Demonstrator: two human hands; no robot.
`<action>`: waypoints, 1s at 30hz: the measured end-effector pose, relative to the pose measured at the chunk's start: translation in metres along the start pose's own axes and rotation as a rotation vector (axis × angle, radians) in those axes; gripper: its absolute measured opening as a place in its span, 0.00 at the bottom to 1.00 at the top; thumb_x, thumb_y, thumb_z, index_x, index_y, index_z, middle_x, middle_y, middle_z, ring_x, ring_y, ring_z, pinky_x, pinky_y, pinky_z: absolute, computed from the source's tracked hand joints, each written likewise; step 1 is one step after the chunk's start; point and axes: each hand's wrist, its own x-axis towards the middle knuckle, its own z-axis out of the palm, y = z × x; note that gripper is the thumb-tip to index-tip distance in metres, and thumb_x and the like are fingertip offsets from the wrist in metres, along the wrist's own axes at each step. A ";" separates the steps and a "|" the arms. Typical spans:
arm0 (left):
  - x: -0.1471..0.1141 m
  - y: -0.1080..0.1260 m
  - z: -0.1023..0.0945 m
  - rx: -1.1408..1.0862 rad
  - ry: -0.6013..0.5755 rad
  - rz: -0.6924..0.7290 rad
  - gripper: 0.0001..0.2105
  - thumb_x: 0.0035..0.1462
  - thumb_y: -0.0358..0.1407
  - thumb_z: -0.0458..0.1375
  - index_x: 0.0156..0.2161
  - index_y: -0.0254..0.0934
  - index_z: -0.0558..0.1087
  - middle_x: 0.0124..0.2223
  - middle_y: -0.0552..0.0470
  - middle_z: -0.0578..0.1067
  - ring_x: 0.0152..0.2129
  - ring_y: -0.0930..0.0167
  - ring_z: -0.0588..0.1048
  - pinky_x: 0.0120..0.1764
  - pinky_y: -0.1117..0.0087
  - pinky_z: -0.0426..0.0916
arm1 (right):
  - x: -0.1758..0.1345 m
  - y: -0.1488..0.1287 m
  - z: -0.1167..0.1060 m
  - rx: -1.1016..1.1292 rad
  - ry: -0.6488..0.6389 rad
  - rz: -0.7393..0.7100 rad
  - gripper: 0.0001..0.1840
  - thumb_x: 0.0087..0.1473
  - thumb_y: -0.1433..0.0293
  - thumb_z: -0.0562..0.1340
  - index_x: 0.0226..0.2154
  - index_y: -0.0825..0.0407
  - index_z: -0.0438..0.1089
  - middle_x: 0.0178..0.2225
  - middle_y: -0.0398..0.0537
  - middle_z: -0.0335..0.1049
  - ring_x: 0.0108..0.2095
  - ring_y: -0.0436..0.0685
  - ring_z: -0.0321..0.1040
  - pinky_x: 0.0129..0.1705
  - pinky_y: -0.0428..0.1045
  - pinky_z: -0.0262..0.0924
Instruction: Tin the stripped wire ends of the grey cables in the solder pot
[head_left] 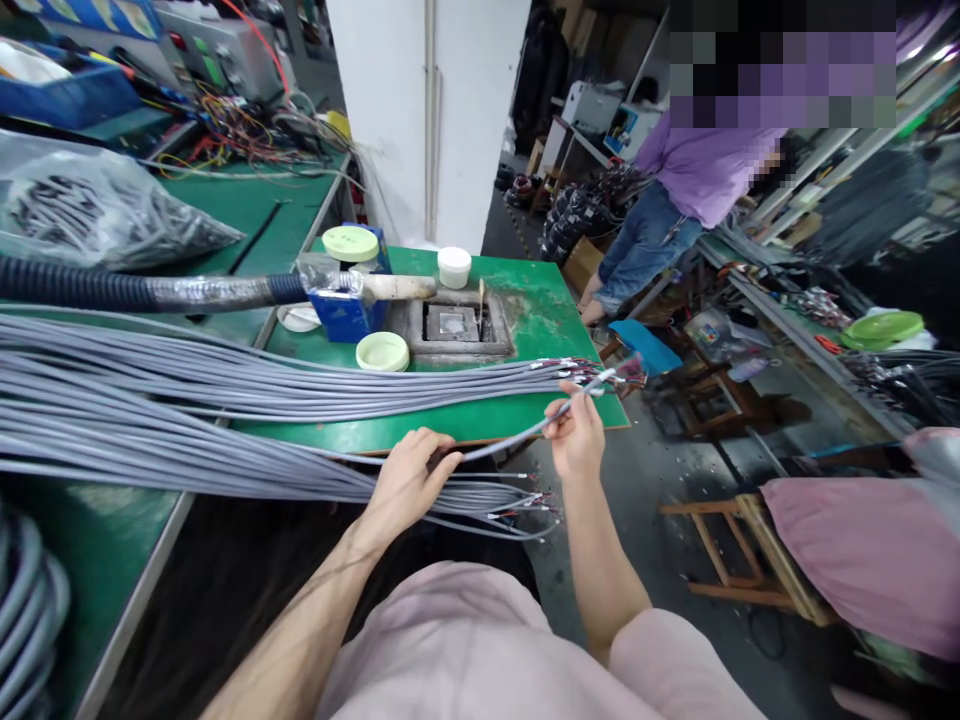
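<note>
One grey cable [504, 446] runs between my two hands, bending up to the right. My right hand [577, 432] pinches it near its end, where a white band and thin reddish wires stick out past the fingers. Farther back along the same cable, my left hand [411, 476] is closed with thumb and fingers together on it. Below the left hand lies a bundle of grey cables [300, 470] with stripped, white-tagged ends. A second bundle of grey cables [390, 385] stretches across the green table, its coloured wire ends at the right edge.
On the green table [536, 300] are a soot-marked square pot [457, 325], a white jar [454, 266], a pale green tub [382, 351] and a blue box [349, 312]. A ribbed hose [90, 287] points at the pot. A person in purple [697, 170] stands beyond; a wooden stool [742, 555] is right.
</note>
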 end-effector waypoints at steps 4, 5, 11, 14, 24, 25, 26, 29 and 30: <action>0.000 0.004 0.005 -0.273 0.045 -0.100 0.12 0.58 0.41 0.56 0.43 0.37 0.74 0.37 0.49 0.74 0.36 0.68 0.72 0.43 0.64 0.67 | -0.029 -0.001 0.002 -0.383 -0.315 0.069 0.18 0.57 0.57 0.57 0.40 0.54 0.72 0.16 0.38 0.65 0.14 0.44 0.51 0.16 0.42 0.45; 0.000 0.007 0.005 -0.352 0.053 -0.139 0.12 0.57 0.41 0.57 0.43 0.37 0.75 0.36 0.49 0.73 0.35 0.69 0.72 0.42 0.65 0.67 | -0.037 0.000 0.004 -0.449 -0.396 0.098 0.18 0.57 0.58 0.57 0.40 0.54 0.73 0.16 0.39 0.65 0.14 0.44 0.51 0.16 0.42 0.46; 0.000 0.028 0.001 -0.798 0.036 -0.379 0.14 0.51 0.42 0.63 0.39 0.35 0.77 0.33 0.51 0.75 0.31 0.72 0.72 0.37 0.70 0.67 | -0.073 0.006 0.012 -0.566 -0.702 0.160 0.18 0.59 0.60 0.54 0.41 0.54 0.74 0.16 0.39 0.65 0.15 0.46 0.56 0.20 0.43 0.52; -0.003 0.031 0.000 -0.975 0.071 -0.462 0.13 0.45 0.43 0.67 0.31 0.33 0.76 0.30 0.52 0.75 0.28 0.74 0.71 0.36 0.72 0.66 | -0.081 0.006 0.016 -0.599 -0.782 0.151 0.16 0.59 0.63 0.54 0.40 0.54 0.74 0.16 0.39 0.65 0.17 0.47 0.58 0.22 0.43 0.53; -0.021 0.017 -0.001 -1.256 0.091 -0.477 0.12 0.41 0.40 0.70 0.28 0.33 0.78 0.32 0.50 0.78 0.27 0.75 0.72 0.35 0.74 0.66 | -0.089 0.011 0.022 -0.698 -0.814 -0.019 0.16 0.61 0.64 0.52 0.34 0.52 0.73 0.19 0.41 0.66 0.21 0.48 0.62 0.26 0.44 0.57; -0.021 0.015 -0.003 -1.287 0.092 -0.467 0.13 0.41 0.40 0.70 0.29 0.33 0.78 0.30 0.50 0.77 0.26 0.75 0.72 0.34 0.74 0.66 | -0.088 0.011 0.021 -0.697 -0.825 -0.021 0.16 0.61 0.64 0.52 0.34 0.52 0.73 0.19 0.41 0.66 0.21 0.48 0.63 0.26 0.44 0.57; -0.020 0.013 -0.006 -1.315 0.099 -0.461 0.14 0.40 0.41 0.70 0.29 0.32 0.79 0.29 0.50 0.77 0.25 0.75 0.71 0.33 0.74 0.66 | -0.088 0.011 0.021 -0.696 -0.837 -0.023 0.16 0.62 0.64 0.52 0.34 0.52 0.73 0.19 0.40 0.66 0.21 0.48 0.63 0.27 0.44 0.57; -0.017 0.011 -0.014 -1.356 0.134 -0.430 0.15 0.40 0.42 0.71 0.30 0.32 0.79 0.26 0.51 0.75 0.23 0.76 0.70 0.30 0.74 0.65 | -0.088 0.009 0.022 -0.694 -0.875 -0.042 0.15 0.61 0.65 0.52 0.34 0.51 0.73 0.19 0.40 0.66 0.21 0.48 0.62 0.27 0.45 0.57; -0.015 0.011 -0.016 -1.354 0.143 -0.411 0.15 0.40 0.42 0.71 0.30 0.32 0.79 0.25 0.51 0.75 0.22 0.77 0.69 0.30 0.74 0.65 | -0.088 0.008 0.023 -0.697 -0.884 -0.049 0.15 0.61 0.65 0.53 0.34 0.51 0.74 0.20 0.40 0.66 0.21 0.48 0.62 0.28 0.45 0.57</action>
